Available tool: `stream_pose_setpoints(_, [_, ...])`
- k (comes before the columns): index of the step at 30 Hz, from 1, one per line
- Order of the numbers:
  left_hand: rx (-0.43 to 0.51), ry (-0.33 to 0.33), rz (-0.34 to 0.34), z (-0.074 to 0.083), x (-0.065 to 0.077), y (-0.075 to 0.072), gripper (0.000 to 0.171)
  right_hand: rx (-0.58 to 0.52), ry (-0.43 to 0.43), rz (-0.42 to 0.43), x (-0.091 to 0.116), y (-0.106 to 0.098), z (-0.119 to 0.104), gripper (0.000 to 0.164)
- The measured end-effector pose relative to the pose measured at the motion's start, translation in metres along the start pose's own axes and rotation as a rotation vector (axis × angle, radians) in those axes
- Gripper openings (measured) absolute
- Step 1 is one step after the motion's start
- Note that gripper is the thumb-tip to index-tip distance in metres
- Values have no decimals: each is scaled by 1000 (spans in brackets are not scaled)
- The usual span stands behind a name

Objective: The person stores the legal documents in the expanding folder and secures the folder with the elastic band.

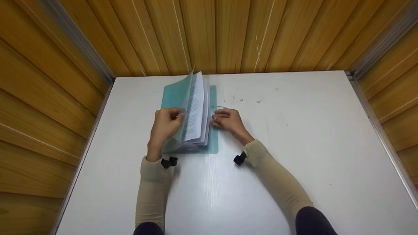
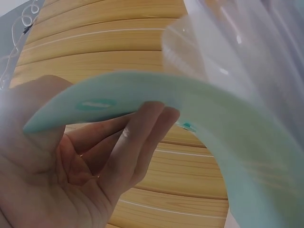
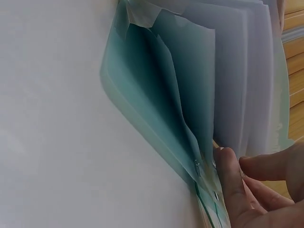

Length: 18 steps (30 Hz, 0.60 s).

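Observation:
A teal folder with clear sleeves and printed white paper stands partly opened on the table, its back cover flat on the white surface. My left hand holds the translucent front cover at its free edge, thumb on one side and fingers on the other, and the cover bends in a curve. At the folder's right edge, my right hand pinches the edges of the sleeves between thumb and fingers. A thin green elastic cord runs beside those fingertips.
The white table ends at wood-patterned panels at the back and sides. Metal frame strips line the corners. In the left wrist view, a white cable hangs at the upper left.

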<state>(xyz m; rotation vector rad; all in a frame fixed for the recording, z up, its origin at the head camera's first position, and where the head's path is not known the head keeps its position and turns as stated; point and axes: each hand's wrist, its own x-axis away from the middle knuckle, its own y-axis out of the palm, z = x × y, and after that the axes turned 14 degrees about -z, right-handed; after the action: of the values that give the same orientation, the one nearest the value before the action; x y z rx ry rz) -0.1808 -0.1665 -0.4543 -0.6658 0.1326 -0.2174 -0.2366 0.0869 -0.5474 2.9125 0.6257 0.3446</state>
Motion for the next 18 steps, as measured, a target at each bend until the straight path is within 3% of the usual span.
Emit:
stream_pose_setpoints(11, [-54,13,-5,6,-4,15,24,15,-9,7,13,-15,-1,38])
stream_pose_setpoints(18, [-136,3,1,10,-4,35,21,37,-11,-5,18,-21,1,39])
